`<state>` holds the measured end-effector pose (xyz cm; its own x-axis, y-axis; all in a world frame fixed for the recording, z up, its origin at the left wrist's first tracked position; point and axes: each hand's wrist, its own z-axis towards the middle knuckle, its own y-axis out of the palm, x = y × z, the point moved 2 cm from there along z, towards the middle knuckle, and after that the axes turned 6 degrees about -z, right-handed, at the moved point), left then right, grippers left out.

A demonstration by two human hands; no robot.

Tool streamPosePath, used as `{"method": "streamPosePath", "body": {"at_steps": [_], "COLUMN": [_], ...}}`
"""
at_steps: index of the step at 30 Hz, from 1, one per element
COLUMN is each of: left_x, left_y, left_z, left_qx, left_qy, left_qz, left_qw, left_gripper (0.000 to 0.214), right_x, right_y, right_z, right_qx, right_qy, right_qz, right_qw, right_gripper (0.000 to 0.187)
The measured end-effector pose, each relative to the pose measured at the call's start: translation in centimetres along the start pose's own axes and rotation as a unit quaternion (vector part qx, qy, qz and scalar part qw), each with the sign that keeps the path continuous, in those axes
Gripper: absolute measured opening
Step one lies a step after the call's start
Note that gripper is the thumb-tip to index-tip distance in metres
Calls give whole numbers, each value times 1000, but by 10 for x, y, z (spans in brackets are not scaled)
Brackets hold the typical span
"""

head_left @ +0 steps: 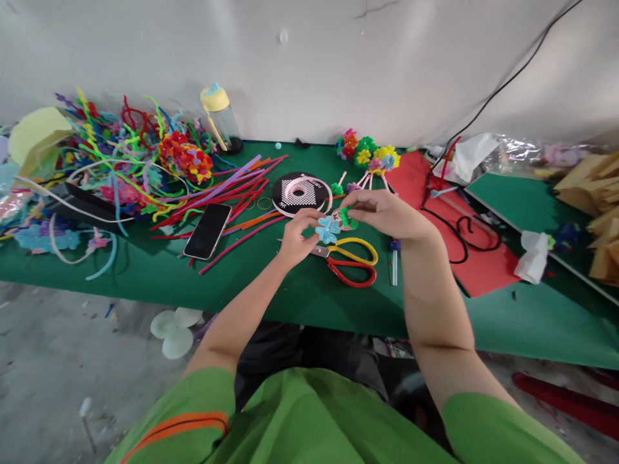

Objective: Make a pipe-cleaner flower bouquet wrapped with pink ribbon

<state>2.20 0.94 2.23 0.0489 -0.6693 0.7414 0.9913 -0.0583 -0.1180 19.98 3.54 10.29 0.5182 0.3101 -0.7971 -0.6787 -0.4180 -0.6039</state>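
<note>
Pinched in my left hand [300,240] is a light blue pipe-cleaner flower [327,229], held above the table. Close beside it my right hand [382,211] pinches a green pipe-cleaner flower [347,219]. A small pale patterned piece shows between the two flowers; I cannot tell which hand has it. Under my hands lie scissors [355,263] with one yellow and one red handle. Just behind my left hand sits a black spool of pale pink ribbon [300,193]. Finished-looking flower bunches [370,153] with pink stems lie behind my right hand.
A phone [207,231] and loose red, orange and purple pipe cleaners [242,193] lie left. Beyond them are a heaped pile of coloured pipe cleaners [126,148] and a bottle [221,119]. Red sheet [464,258], black cord [467,241] and brown paper [592,193] lie right.
</note>
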Motion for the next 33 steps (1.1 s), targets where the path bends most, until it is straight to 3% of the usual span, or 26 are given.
{"method": "streamPosePath", "body": {"at_steps": [7, 11, 18, 23, 28, 33], "left_x": [0, -3, -8, -8, -4, -7], "left_y": [1, 1, -1, 0, -3, -4], "left_z": [-1, -4, -10, -11, -7, -8], "left_qx": [-5, -5, 31, 45, 54, 63], "left_qy": [-14, -59, -102, -67, -20, 11], "left_qz": [-12, -9, 34, 23, 138, 180], "left_qw": [1000, 998, 994, 996, 989, 982], "left_gripper": [16, 10, 7, 8, 8, 7], "right_x": [-5, -5, -9, -11, -4, 2], "right_y": [6, 8, 10, 12, 15, 18], "right_z": [0, 0, 0, 1, 5, 9], "right_qx": [-21, -27, -17, -13, -7, -12], "right_qy": [-16, -11, -4, 6, 1, -18], "right_qz": [-9, 7, 25, 36, 29, 26], "right_qw": [1000, 1000, 1000, 999, 1000, 999], "right_gripper": [19, 22, 18, 17, 16, 15]}}
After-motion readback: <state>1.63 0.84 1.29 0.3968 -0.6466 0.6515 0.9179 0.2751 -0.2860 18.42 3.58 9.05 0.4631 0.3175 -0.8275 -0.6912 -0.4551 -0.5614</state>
